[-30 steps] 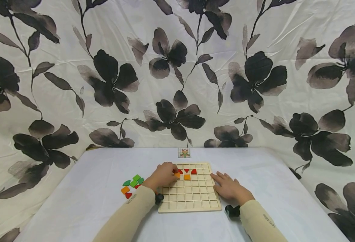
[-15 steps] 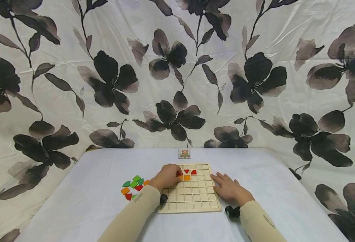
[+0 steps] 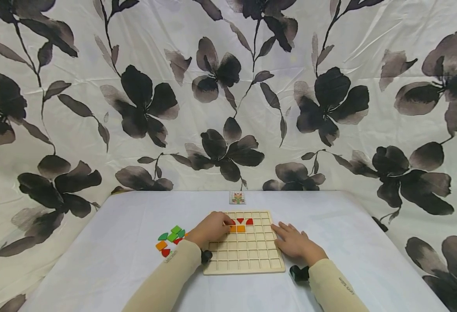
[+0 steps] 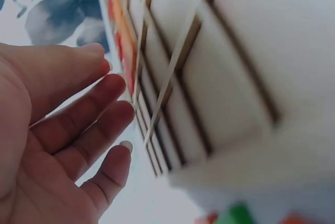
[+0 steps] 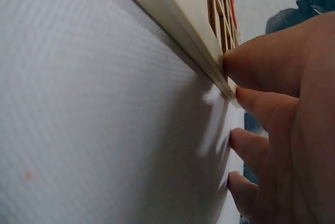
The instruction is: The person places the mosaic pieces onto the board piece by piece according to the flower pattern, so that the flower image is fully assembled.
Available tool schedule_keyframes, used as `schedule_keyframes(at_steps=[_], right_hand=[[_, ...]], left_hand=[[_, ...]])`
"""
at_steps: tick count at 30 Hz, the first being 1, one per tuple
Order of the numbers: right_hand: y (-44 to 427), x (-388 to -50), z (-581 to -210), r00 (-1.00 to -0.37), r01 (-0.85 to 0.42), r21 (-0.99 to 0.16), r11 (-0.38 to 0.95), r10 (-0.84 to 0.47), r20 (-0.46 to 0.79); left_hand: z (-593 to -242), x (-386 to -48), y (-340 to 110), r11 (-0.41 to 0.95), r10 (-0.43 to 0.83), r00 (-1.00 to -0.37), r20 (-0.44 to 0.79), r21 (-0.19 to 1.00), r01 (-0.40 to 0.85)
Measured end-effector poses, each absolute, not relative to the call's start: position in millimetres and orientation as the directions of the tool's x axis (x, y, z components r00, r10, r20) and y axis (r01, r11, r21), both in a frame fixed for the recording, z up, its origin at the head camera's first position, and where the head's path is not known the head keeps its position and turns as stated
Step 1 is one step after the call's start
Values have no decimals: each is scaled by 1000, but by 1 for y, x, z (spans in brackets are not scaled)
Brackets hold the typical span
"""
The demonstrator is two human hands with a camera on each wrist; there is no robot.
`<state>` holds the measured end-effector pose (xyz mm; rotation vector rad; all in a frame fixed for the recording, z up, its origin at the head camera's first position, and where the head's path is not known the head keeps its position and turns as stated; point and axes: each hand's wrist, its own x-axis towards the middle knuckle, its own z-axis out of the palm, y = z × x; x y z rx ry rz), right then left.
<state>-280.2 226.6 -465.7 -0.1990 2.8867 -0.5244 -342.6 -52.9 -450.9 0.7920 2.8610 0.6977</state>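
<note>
Board (image 3: 247,253) lies partly beneath the left hand (image 3: 211,228), touching the right hand (image 3: 295,242).

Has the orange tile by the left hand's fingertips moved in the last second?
Yes, the orange tile by the left hand has shifted rightward, closing the gap to the other orange tile.

The board (image 3: 251,252) is smooth, matt wood. Under it, the tablecloth (image 3: 107,268) looks finely ribbed; at 12 o'clock the curtain (image 3: 269,110) is creased, faintly glossy. Both sleeves (image 3: 165,275) are matt cloth.
</note>
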Motion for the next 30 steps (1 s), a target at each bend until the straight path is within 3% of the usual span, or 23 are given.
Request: schedule_keyframes(at_steps=[8,20,30], right_hand=[[227,-281,-466,-970,-96,-355,930,-168,-177],[228,-281,-469,-972,-103,-355,929,-170,-165],[228,-280,-466,-971,-107,-352,930,-174,-165]], left_hand=[[-437,-344,-86,813,417,-908,-42,464,352],[-440,-341,-125,893,317,-938,-137,376,247],[-446,-340,-130,902,333,-932,-143,335,271]])
